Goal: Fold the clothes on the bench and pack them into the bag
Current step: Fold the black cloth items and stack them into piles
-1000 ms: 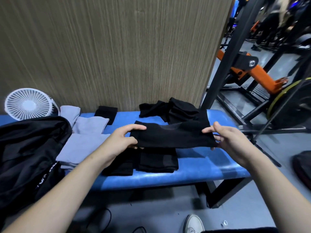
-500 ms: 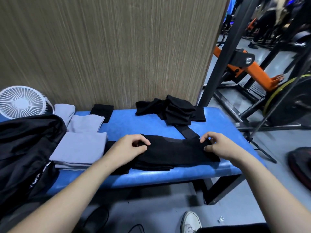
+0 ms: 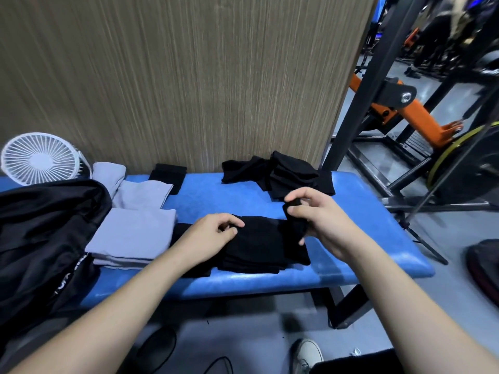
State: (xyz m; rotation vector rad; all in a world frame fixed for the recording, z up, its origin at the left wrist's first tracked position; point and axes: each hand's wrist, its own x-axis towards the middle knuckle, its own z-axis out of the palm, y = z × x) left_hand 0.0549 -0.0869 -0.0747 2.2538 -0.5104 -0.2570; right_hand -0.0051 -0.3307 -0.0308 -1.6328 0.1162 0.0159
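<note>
A black garment (image 3: 256, 244) lies partly folded on the blue bench (image 3: 364, 238), near its front edge. My left hand (image 3: 213, 233) pinches its left part and rests on it. My right hand (image 3: 321, 214) grips the garment's right end and lifts it a little above the bench. An unfolded black pile (image 3: 283, 174) sits at the back of the bench. Folded grey clothes (image 3: 135, 233) are stacked to the left, with more grey pieces (image 3: 140, 195) behind. The black bag (image 3: 43, 238) lies at the bench's left end.
A white fan (image 3: 40, 157) stands at the back left beside a small folded black piece (image 3: 167, 174). A wood-grain wall runs behind the bench. Black and orange gym frames (image 3: 391, 103) stand to the right. A shoe (image 3: 307, 354) is on the floor below.
The black garment went from held stretched in the air to lying on the bench. My right hand has since lifted its right end up and leftward; my left hand stays on the left part.
</note>
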